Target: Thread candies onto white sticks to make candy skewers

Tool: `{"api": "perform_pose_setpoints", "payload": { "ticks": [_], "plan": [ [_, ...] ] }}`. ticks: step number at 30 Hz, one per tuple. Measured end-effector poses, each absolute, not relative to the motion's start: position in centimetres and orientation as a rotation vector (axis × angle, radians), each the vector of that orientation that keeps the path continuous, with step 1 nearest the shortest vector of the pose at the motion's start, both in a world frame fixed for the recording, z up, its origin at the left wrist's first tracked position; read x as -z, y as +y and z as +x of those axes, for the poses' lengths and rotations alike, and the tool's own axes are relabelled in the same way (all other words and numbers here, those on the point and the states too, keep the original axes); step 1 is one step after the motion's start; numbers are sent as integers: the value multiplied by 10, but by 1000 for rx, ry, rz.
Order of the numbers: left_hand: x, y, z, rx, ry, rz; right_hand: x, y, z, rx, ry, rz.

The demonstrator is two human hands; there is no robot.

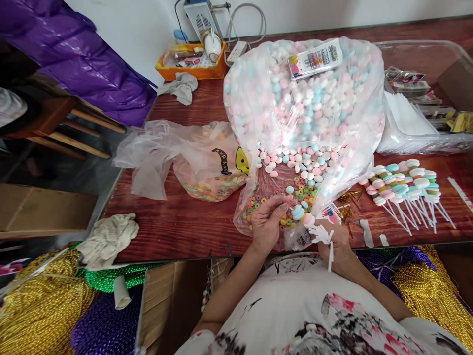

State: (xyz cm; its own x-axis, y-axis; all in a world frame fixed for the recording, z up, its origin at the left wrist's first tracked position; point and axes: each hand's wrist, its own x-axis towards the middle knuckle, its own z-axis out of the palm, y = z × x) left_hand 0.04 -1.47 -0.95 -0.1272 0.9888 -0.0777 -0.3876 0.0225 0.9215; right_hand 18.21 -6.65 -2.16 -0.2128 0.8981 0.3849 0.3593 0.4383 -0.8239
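Observation:
My left hand (266,223) rests at the mouth of a big clear bag (303,103) of pink, white and blue round candies, its fingers curled around small candy pieces (298,212). My right hand (334,241) is closed around a bunch of white sticks (320,233) near the table's front edge. Small coloured ring candies (258,203) lie loose inside the bag's opening, just beyond my left fingers.
Finished candy sticks (402,185) lie in a row at the right. A smaller bag of ring candies (212,167) sits at the left. An orange tray (192,61), a grey rag (181,86) and stacked clear packets (406,118) stand further back. Bead strands (44,301) fill boxes below.

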Motion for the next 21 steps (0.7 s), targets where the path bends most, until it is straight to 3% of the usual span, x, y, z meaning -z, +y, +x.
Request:
{"api": "perform_pose_setpoints", "payload": {
  "ticks": [5,14,21],
  "plan": [
    [8,-13,5,-1427,921,543,32,-68,173,-751,-1655,-1097],
    [5,-17,8,-1522,948,687,31,-68,162,-730,-1503,-1222],
    [2,-5,3,-1320,891,489,28,-66,164,-699,-1651,-1221]
  ]
}}
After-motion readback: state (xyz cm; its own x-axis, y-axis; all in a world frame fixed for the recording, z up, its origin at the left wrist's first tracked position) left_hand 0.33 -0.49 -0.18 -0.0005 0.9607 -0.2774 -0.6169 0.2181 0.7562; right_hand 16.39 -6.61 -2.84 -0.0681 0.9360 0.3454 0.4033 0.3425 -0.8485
